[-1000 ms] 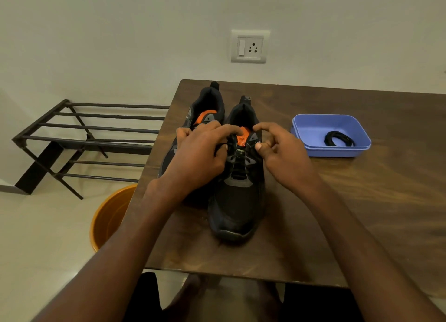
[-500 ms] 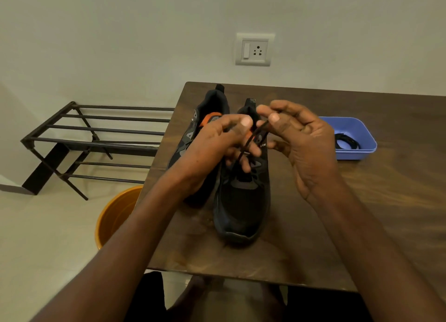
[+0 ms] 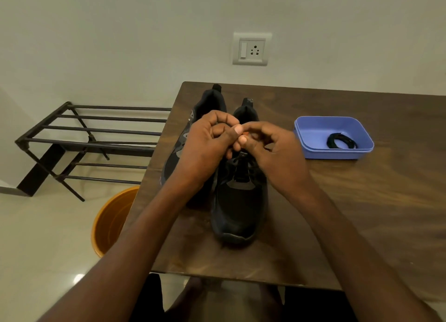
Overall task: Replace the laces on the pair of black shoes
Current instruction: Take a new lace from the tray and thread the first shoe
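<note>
Two black shoes sat side by side on a dark wooden worktop, toes pointing toward the person and heels toward the wall. The right shoe lay nearer, its long axis running straight away from the viewer; the left shoe sat just beside it, set slightly farther back.

Both hands met above the upper eyelets of the right shoe. The left hand had its fingers curled, thumb tip pressed toward the forefinger. The right hand curled in from the other side, its fingertips touching the left hand's. The grip of each looked like a pinch on the lace where it rose from the tongue, though the lace itself was hidden between the fingers, so this could not be confirmed.

The lace ran downward and toward the viewer from the grip, along the shoe's long axis. Pulling it free would likely mean drawing up and away from the toe.

A blue tray stood well to the right, holding a coiled black lace; the right hand was nearer to it.
</note>
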